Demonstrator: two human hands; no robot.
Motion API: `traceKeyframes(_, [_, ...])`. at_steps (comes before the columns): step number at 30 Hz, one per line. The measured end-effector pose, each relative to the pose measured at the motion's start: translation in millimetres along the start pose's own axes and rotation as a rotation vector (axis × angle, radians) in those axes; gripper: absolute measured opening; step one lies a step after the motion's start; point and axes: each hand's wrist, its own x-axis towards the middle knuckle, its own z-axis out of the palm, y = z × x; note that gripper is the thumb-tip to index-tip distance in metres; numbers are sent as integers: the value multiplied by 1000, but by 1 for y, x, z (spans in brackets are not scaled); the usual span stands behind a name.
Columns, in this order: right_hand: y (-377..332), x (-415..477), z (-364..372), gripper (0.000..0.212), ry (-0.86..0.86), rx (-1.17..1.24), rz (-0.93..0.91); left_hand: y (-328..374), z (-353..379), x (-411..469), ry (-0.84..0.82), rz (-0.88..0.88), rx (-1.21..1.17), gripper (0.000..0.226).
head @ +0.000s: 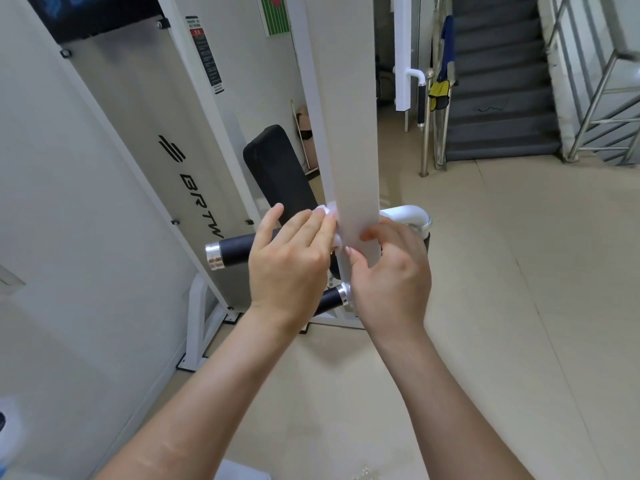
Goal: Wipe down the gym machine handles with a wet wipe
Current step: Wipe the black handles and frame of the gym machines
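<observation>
A white machine arm (346,133) hangs down the middle of the head view. A black handle (235,249) with a chrome end cap sticks out to its left, and a second black handle (330,297) shows lower down. My left hand (291,261) and my right hand (391,271) meet at the arm's lower end. Both pinch a crumpled white wet wipe (329,216) against the arm. Most of the wipe is hidden behind the fingers and the arm.
The machine's grey weight-stack cover (166,133) stands at the left, with a black seat pad (277,174) behind the arm. A dark staircase (502,81) with metal railings (606,98) rises at the back right. Beige floor (519,306) spreads to the right.
</observation>
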Motion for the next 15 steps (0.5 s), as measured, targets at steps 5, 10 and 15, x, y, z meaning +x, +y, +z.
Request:
traceKeyframes(5, [8,5,-3,22,-27,16,-53,12,-20,5,23,-117,48,15])
traceKeyframes(10, [14,12,-10,14,-44,121,-72,31,-14,7,-97,-287,71,35])
traceKeyframes(15, [23,16,-20,18,-75,166,-118,54,-12,-8,33,-366,50,19])
